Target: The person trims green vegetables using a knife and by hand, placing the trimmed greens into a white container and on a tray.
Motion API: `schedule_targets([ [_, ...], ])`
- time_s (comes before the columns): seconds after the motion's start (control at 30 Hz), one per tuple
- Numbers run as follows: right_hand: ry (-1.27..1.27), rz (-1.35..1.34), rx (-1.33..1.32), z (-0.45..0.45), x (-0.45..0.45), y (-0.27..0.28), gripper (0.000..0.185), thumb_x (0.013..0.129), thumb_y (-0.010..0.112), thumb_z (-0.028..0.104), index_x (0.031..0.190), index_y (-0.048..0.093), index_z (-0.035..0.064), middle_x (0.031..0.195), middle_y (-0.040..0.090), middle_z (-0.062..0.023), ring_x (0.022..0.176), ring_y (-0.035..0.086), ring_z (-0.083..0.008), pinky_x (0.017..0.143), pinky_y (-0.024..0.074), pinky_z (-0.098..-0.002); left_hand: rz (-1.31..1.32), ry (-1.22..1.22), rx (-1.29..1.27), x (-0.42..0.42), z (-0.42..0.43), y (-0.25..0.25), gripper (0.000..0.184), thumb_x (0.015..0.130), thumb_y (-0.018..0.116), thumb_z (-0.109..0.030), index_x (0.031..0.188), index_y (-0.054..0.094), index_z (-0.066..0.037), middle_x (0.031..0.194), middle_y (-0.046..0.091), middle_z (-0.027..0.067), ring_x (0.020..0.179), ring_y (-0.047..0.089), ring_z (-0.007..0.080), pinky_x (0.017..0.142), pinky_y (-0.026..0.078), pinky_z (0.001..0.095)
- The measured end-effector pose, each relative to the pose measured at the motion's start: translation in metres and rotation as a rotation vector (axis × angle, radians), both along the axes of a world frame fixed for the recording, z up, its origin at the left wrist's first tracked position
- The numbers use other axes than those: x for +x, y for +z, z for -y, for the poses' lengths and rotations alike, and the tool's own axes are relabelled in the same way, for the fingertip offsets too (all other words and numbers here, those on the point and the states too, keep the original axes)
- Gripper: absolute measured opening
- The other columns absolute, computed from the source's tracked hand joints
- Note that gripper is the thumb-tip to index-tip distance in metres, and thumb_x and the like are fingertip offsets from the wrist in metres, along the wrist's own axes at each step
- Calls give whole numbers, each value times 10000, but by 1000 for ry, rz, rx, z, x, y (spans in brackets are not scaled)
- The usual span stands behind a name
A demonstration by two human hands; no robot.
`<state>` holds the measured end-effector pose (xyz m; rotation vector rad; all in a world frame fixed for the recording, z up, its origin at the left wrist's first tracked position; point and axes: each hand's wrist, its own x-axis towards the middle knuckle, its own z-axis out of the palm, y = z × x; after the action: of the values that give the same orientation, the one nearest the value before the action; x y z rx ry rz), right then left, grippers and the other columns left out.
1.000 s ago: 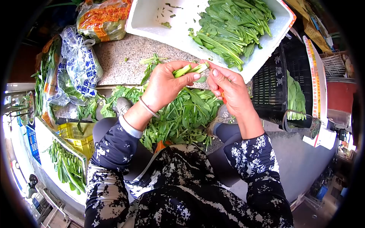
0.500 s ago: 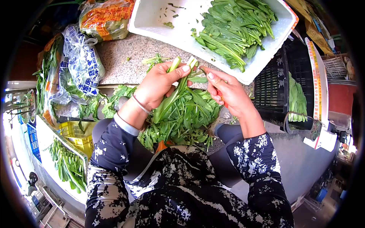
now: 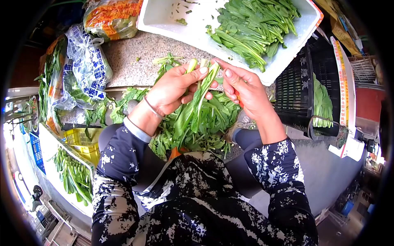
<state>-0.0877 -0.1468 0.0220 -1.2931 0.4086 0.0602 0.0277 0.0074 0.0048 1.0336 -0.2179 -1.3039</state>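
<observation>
My left hand (image 3: 174, 88) is closed around a few stalks of leafy greens (image 3: 196, 102), their pale cut ends poking up past the thumb and the leaves hanging down. Close beside it, my right hand (image 3: 245, 88) is closed with thumb and forefinger pinched near the stalk ends. An orange-handled tool (image 3: 239, 99) shows in the right palm; its working end is hidden, so its kind is unclear. Below both hands lies a heap of loose leafy greens (image 3: 209, 127) between my knees.
Ahead is a white foam box (image 3: 197, 25) with bundled greens (image 3: 256, 30). Plastic bags of vegetables (image 3: 84, 65) stand at left, above a yellow crate (image 3: 82, 141) and another foam box of greens (image 3: 72, 174). On the right is a black crate (image 3: 291, 84) with greens inside.
The stalk near the right fingers has swung across toward the left hand and now hangs in front of its fingers. The right hand has shifted slightly, its fingers more curled in.
</observation>
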Motion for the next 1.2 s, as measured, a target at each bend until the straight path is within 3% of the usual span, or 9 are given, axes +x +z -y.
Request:
schedule_targets([
  [0.33,32,4,-88,-1,1,-3,343,865,559,229,1157,548,50,580,426,60,500,331,-31,441,271,-175,255,-22,152,3,-2,4,129,802,634,-143,844,603,-25,786,630,23,602,556,39,398,299,145],
  [0.4,41,-10,-121,-1,1,-8,363,860,565,261,1151,552,44,553,404,66,474,315,-34,434,257,-181,312,4,152,1,-1,7,113,779,652,-104,841,617,-16,774,630,36,697,557,74,632,435,195],
  [0.5,44,-90,-22,3,-1,-5,356,863,560,254,1148,553,42,562,401,59,487,310,-33,434,245,-185,408,21,106,3,-2,2,106,763,669,-91,817,623,-13,775,626,35,724,561,89,693,443,213],
  [0.6,176,-241,-42,19,2,-16,441,837,587,308,1178,525,36,603,480,20,516,402,-48,471,333,-185,956,-56,154,8,-7,-5,149,731,709,-131,807,637,-24,753,612,10,691,522,63,662,418,205],
  [0.67,295,-373,-464,40,6,-36,532,775,640,381,1179,523,55,686,571,-51,619,529,-104,577,445,-243,865,-112,213,7,-8,1,128,742,688,-90,794,596,-19,817,610,26,752,548,88,692,437,222],
  [0.73,27,-438,-928,79,13,-57,569,721,672,435,1146,545,79,828,629,-108,736,597,-178,697,484,-320,768,-153,280,6,-8,4,122,753,667,-50,782,555,-13,881,608,42,813,574,113,722,455,239],
  [0.87,-312,-677,-1383,137,12,-76,348,782,588,263,1071,577,69,1019,611,-136,898,596,-298,778,466,-389,587,-161,64,2,-5,-2,190,791,616,-31,810,428,-45,711,509,-3,697,587,96,632,461,205],
  [0.97,-224,-720,-1364,149,20,-90,297,782,513,170,1055,587,77,1044,592,-162,962,567,-327,815,450,-392,624,-158,134,0,-1,6,189,792,614,-34,839,432,-44,721,506,-6,634,538,61,526,434,187],
  [1.2,-137,-941,-1362,168,44,-103,271,758,506,148,993,609,61,999,597,-188,948,566,-337,801,452,-390,834,-62,195,3,-3,0,195,792,631,-93,958,550,-33,749,532,-19,632,488,48,552,409,193],
])
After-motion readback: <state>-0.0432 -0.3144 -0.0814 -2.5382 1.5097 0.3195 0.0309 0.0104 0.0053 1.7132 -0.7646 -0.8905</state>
